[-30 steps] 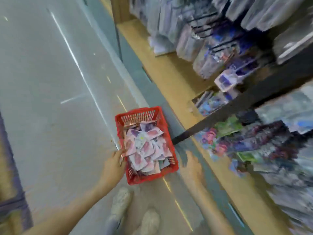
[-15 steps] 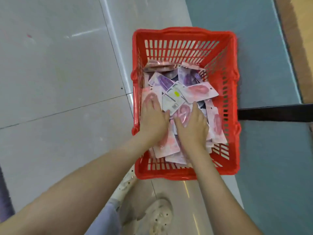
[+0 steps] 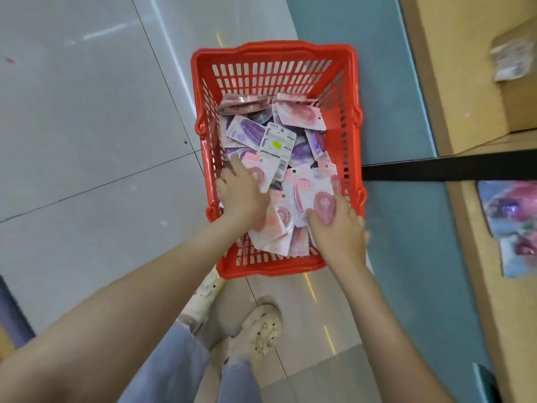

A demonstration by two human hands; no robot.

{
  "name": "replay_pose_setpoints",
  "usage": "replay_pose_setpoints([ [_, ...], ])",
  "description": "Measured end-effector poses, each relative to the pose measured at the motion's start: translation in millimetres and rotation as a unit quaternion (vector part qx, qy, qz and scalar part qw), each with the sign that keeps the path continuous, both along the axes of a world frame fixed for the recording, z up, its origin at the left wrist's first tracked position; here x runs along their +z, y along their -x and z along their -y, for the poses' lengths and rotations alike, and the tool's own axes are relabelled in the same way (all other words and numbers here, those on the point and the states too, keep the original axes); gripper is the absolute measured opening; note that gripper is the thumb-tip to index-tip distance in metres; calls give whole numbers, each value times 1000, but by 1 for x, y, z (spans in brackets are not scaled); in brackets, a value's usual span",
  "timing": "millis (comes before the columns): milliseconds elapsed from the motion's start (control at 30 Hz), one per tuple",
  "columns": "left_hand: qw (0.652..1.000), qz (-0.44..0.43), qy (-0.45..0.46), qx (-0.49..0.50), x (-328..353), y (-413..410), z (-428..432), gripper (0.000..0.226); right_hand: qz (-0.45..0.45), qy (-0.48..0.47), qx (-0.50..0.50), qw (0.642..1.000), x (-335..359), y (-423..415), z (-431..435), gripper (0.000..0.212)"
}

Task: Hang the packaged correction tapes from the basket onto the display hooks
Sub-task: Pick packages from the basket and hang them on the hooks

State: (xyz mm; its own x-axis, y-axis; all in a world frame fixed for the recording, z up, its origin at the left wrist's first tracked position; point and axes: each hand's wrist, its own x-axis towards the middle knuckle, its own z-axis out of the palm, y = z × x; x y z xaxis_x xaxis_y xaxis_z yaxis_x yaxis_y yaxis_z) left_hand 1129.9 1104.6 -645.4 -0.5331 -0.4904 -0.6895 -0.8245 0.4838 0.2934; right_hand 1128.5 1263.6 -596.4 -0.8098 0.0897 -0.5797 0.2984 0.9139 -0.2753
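A red plastic basket (image 3: 353,146) stands on the floor in front of my feet. It holds several packaged correction tapes (image 3: 300,113), pink and purple ones on white cards, heaped loosely. My left hand (image 3: 242,196) rests on the left side of the heap with its fingers stretched over a pink pack. My right hand (image 3: 341,232) is at the basket's near right corner and pinches a pink correction tape pack (image 3: 315,190), whose blister lies over my fingers. No display hooks are in view.
A wooden shelf base (image 3: 453,82) runs along the right, edged by a teal floor strip. A black bar (image 3: 447,168) juts from the shelf toward the basket. Packaged goods (image 3: 511,207) lie on the lower shelf. My shoes (image 3: 255,333) stand just behind the basket.
My view dropped from the shelf to the basket. Both hands went into the heap; since then my right hand slid to the right and took up a pink pack, and my left hand shifted slightly left.
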Motion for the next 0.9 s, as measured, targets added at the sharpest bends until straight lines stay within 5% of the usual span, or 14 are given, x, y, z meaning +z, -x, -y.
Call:
replay_pose_setpoints([
  [133,967,66,-203,138,87,-10,15,110,90,214,-149,961,93,-2,10,63],
  [267,943,-69,-298,131,221,0,20,98,166,343,-160,911,220,4,20,33],
  [367,907,-195,-368,61,333,21,30,69,83,394,-158,902,319,18,32,37],
  [467,863,-220,-455,-4,428,33,39,59,-6,420,-165,892,411,31,38,41],
  [600,804,-241,-538,-79,542,46,27,68,-113,449,-174,869,521,33,35,57],
  [700,776,-286,-549,-125,624,58,11,86,-187,483,-185,835,586,31,23,50],
  [900,744,-411,-478,-222,757,89,-28,42,-453,309,-96,831,722,19,-28,68],
])
